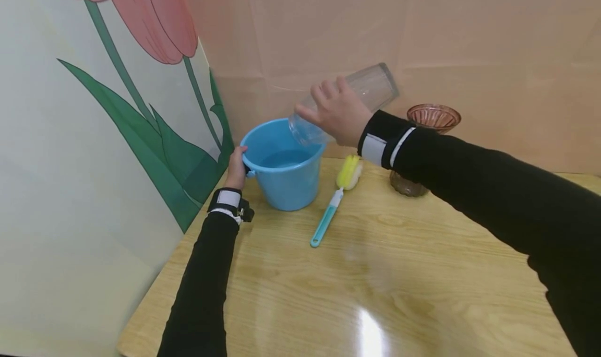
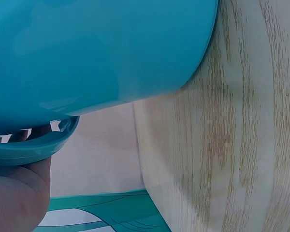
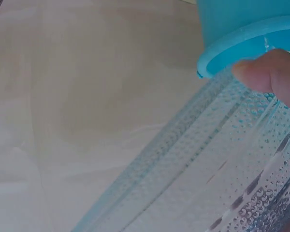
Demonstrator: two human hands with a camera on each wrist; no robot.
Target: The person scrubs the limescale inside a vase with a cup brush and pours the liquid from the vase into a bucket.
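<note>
**Bucket steadied at its rim while a tilted glass vase is held over its mouth**

Bucket [image 1: 284, 165], blue plastic, stands upright on the wooden table [image 1: 375, 284], towards the back left corner beside the tulip-painted wall panel [image 1: 94, 138]. It holds some water, seen through its open top in the head view.

Left hand [image 1: 236, 168] grips the bucket at its left side, fingers curled over the rim by the handle lug. The left wrist view confirms it: the palm sits under the flared rim and the blue wall fills the frame above bare tabletop. Judged purpose: this grip braces the bucket against sliding or tipping.

Clear glass vase [image 1: 349, 104] is held off the table, tilted steeply, its mouth down and to the left over the bucket's far rim and its base raised to the right. Right hand [image 1: 335, 112] wraps around the vase body from above; the right wrist view shows a fingertip [image 3: 266, 72] pressed on the dimpled glass with the bucket's blue edge just beyond. The tilt suits emptying into the bucket; no stream of water is discernible.

Bottle brush [image 1: 335, 200], yellow sponge head and blue-and-white handle, lies flat on the table just right of the bucket, untouched.

Amber glass vase [image 1: 424, 138] stands upright further right, partly hidden by the right sleeve.
</note>
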